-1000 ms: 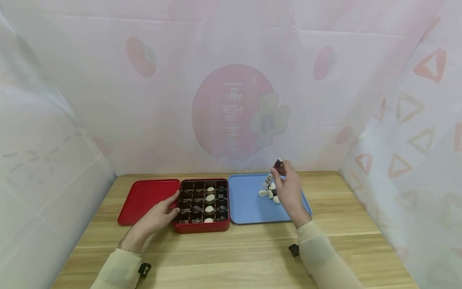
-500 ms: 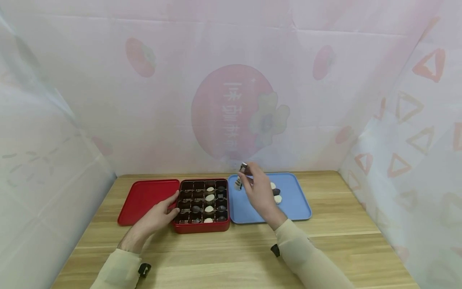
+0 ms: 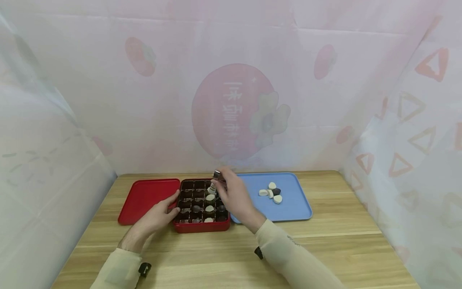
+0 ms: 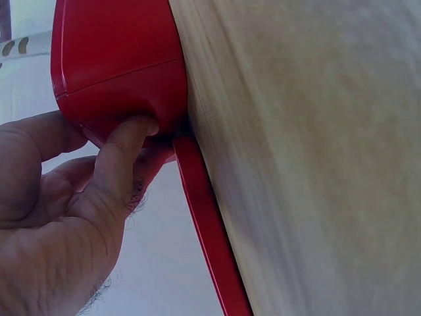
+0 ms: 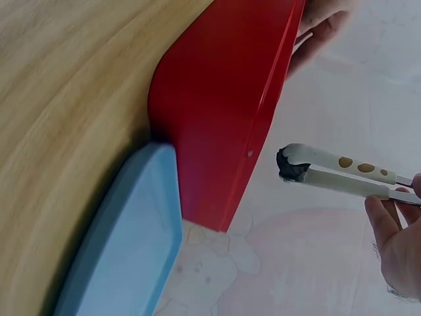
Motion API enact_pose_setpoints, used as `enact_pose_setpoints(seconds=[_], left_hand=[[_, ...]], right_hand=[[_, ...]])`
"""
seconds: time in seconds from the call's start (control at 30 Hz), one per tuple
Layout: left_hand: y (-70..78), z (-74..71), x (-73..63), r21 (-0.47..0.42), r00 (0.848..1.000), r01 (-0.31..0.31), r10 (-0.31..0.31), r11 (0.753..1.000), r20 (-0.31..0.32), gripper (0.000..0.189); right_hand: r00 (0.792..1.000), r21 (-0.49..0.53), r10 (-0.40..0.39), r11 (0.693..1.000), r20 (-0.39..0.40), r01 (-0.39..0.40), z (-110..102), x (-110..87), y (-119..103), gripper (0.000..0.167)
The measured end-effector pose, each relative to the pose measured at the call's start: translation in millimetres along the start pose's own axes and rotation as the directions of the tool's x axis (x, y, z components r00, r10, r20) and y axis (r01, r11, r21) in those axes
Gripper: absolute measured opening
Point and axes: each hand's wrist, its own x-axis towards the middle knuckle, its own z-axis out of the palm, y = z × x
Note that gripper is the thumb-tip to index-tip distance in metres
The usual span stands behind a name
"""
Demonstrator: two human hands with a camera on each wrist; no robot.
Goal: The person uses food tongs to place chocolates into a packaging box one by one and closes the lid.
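Red box (image 3: 202,228), part filled: several cells (image 3: 187,185) judged unfilled. Tongs (image 5: 365,168) gripped by fingers of right hand (image 3: 234,196) above box; dark piece (image 5: 294,172) held in tips, not yet placed. Box side touched by left hand (image 3: 156,216), fingers spread. Blue tray (image 3: 249,210): five pieces (image 3: 277,199) remaining.

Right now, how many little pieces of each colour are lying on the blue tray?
White pieces: 4
Dark piece: 1
Total showing on the blue tray: 5
The dark lump in the tongs is not counted, and the right arm covers part of the tray.
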Motion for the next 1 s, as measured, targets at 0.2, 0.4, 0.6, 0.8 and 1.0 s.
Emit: enact_pose_setpoints(seconds=[0.2, 0.4, 0.6, 0.8, 1.0], left_hand=[[0.8, -0.1, -0.4, 0.003, 1.0, -0.001, 0.001, 1.0, -0.004, 0.077], [1.6, 0.0, -0.2, 0.011, 1.0, -0.003, 0.004, 1.0, -0.009, 0.077], [1.8, -1.0, -0.3, 0.016, 1.0, -0.014, 0.014, 1.0, -0.013, 0.077], [1.2, -0.7, 0.5, 0.017, 1.0, -0.014, 0.014, 1.0, -0.013, 0.076], [1.4, -0.1, 0.6, 0.009, 1.0, -0.02, 0.02, 1.0, -0.011, 0.077]], right_hand=[[0.999, 0.069, 0.012, 0.997, 0.037, -0.015, 15, 2.0, -4, 0.025], [0.997, 0.11, 0.042, 0.993, 0.058, -0.048, 25, 2.3, -4, 0.017], [0.996, 0.117, 0.065, 0.991, 0.065, -0.073, 31, 2.5, -1, 0.019], [0.99, 0.132, 0.111, 0.984, 0.082, -0.122, 33, 3.3, 2, 0.021], [0.985, 0.207, 0.15, 0.964, 0.09, -0.166, 29, 2.5, 6, 0.03]])
